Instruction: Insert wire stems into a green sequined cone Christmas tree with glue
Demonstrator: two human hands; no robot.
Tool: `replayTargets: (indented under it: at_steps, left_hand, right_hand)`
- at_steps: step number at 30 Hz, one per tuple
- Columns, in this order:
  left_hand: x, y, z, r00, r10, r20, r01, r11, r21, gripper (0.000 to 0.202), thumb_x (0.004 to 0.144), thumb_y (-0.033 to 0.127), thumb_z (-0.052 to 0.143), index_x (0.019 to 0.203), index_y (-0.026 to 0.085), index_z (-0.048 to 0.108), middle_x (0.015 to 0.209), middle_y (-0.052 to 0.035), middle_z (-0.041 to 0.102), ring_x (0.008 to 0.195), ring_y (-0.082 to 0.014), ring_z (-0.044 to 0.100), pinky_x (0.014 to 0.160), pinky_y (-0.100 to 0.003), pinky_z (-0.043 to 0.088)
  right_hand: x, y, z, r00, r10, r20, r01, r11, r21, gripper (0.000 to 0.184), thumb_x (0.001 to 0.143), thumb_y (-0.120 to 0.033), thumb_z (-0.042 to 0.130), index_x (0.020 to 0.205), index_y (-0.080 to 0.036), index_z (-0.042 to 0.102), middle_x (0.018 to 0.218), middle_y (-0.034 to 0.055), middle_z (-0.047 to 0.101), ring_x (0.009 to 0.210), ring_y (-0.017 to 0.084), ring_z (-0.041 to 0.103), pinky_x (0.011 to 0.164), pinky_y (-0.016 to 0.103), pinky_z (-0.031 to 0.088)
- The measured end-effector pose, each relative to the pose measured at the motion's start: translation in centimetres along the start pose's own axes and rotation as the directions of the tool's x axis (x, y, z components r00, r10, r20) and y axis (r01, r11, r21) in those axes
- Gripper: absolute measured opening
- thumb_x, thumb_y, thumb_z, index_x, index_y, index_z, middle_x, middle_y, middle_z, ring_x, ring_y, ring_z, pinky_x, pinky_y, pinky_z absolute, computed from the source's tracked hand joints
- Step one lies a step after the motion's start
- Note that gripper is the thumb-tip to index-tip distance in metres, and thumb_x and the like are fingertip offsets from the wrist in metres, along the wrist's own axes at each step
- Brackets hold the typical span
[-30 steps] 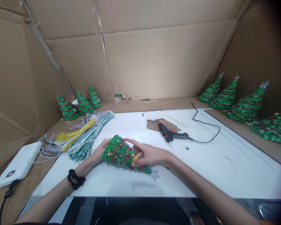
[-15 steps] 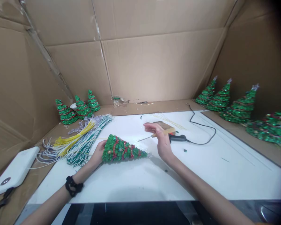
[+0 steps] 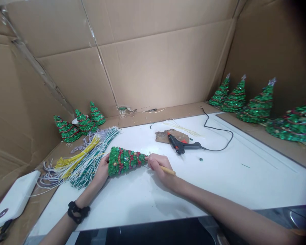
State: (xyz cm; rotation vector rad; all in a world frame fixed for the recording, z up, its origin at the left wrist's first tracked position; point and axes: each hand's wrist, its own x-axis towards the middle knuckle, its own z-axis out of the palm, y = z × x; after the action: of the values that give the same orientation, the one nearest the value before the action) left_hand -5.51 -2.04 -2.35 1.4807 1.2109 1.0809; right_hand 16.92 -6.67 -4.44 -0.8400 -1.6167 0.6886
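Note:
My left hand (image 3: pixel 102 170) is closed around the base of a small green Christmas tree (image 3: pixel 124 161), which lies on its side with its tip to the right. Red garland and small baubles wind round the tree. In my right hand (image 3: pixel 161 170) is an awl (image 3: pixel 168 170); its yellow wooden handle sticks out behind the fingers. My right fingers are at the tree's tip and hide the awl's thin metal shaft and the tip itself. Just beyond the right hand, a black glue gun (image 3: pixel 185 145) rests on a brown scrap (image 3: pixel 163 136).
Bundles of white, green and yellow wire (image 3: pixel 91 163) lie at the left, near a white power bank (image 3: pixel 16 197). Small trees (image 3: pixel 84 122) stand at the back left; starred trees (image 3: pixel 258 105) line the right. A black cord (image 3: pixel 219 129) crosses the white board (image 3: pixel 234 183).
My right hand has come down and left to the tree's tip, and the awl has turned, its handle now pointing right. The view has shifted slightly. The left hand keeps its hold.

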Motion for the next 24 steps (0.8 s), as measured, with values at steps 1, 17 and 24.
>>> replayTargets:
  at_steps: [1,17,24]
  left_hand:
    - [0.0,0.0,0.0,1.000,-0.001,0.008,0.001,1.000,0.002,0.046,0.053,0.043,0.075,0.088,0.013,0.069,0.078,-0.0075,0.072,0.083,-0.0267,0.063,0.074,-0.034,0.052]
    - [-0.2,3.0,-2.6,0.946,-0.050,0.321,-0.044,0.959,0.279,0.014,0.063,0.032,0.070,0.070,0.019,0.072,0.072,-0.0034,0.071,0.076,-0.0223,0.060,0.068,-0.026,0.050]
    - [1.2,4.7,-4.4,0.925,-0.145,0.352,0.045,0.960,0.277,0.010,0.057,0.019,0.073,0.067,0.022,0.073,0.070,-0.0022,0.071,0.081,-0.0221,0.063,0.077,-0.025,0.049]
  right_hand:
    - [-0.1,0.2,0.1,1.000,0.005,0.015,-0.005,1.000,-0.001,0.045,0.095,-0.040,0.026,0.055,-0.021,0.033,0.054,-0.0014,0.038,0.056,0.014,0.043,0.064,0.030,0.039]
    - [0.3,0.1,0.3,0.982,0.190,0.026,-0.191,0.962,0.193,0.039,0.091,-0.034,0.034,0.055,-0.021,0.038,0.055,-0.0013,0.041,0.061,0.015,0.044,0.067,0.029,0.037]
    - [0.8,-0.3,0.3,0.956,0.294,0.004,-0.282,0.915,0.289,0.035,0.087,-0.028,0.037,0.054,-0.020,0.039,0.058,-0.0005,0.045,0.062,0.015,0.045,0.068,0.028,0.037]
